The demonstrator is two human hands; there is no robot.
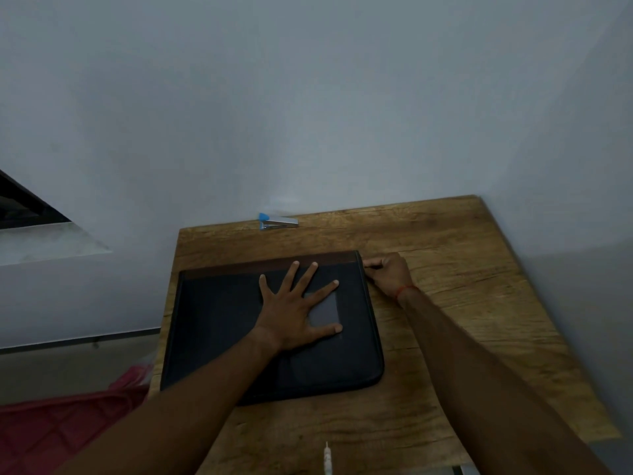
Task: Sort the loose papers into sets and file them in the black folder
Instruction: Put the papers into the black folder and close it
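The black folder [222,323] lies closed and flat on the wooden table [462,303], a brown strip along its far edge. My left hand [294,313] presses flat on its cover with fingers spread, partly over a grey label patch [323,310]. My right hand [390,272] sits at the folder's far right corner, its fingers curled and pinching something small at the folder's edge, probably a zip pull. No loose papers are in view.
A silver stapler [278,221] with a blue end lies at the table's far edge against the pale wall. A white pen-like object [328,457] sticks up at the near edge. Red fabric [68,423] lies low at the left, beside the table.
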